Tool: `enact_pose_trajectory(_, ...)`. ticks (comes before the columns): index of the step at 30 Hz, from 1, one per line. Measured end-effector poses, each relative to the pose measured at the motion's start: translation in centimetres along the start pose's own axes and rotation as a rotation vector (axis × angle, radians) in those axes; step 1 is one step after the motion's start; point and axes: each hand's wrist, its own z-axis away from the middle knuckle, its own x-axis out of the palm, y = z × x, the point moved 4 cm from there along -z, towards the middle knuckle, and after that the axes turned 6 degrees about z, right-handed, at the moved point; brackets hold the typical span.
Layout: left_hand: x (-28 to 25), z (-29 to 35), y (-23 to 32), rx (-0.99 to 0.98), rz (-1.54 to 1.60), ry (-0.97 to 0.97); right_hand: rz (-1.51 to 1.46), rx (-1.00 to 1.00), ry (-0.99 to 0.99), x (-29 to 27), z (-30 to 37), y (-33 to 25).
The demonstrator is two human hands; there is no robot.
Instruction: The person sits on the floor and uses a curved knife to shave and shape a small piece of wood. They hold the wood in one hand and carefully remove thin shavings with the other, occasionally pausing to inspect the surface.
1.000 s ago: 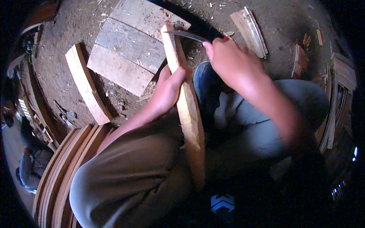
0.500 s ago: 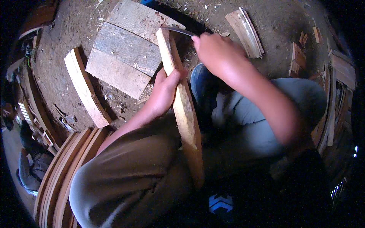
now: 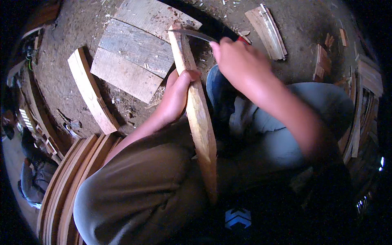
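Pale wood stick [image 3: 199, 122]: long axis runs from over the board panel's [image 3: 134, 45] right edge down toward my lap.
Left hand [image 3: 179, 94]: nearer, wrapped round the stick below its top end, just right of the panel's lower corner.
Right hand [image 3: 243, 61]: closed on the knife [image 3: 196, 35], farther right of the panel; the stick lies to its left.
Blade crossing: sideways over the stick's top end, tip pointing panel-ward.
Dim parts: my left fingertips and most of the handle are hidden; the stick's foot darkens; I can't tell whether the edge bites.
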Motion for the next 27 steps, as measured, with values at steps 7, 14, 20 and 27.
enact_pose_trajectory(7,0.7,1.2,2.1,0.082,-0.095,0.045,0.028,-0.001,-0.041,-0.4,1.0,-1.0)
enact_pose_trajectory(14,0.5,1.1,2.5,0.082,-0.135,0.069,-0.123,-0.039,0.007,0.8,-3.4,0.7)
enact_pose_trajectory(20,-1.6,-1.3,-5.5,-0.114,0.354,-0.077,-0.097,-0.019,0.037,0.3,-2.9,4.3)
enact_pose_trajectory(27,-4.9,-0.9,-4.6,0.020,0.385,-0.050,-0.290,-0.118,0.069,-4.8,-0.1,2.4)
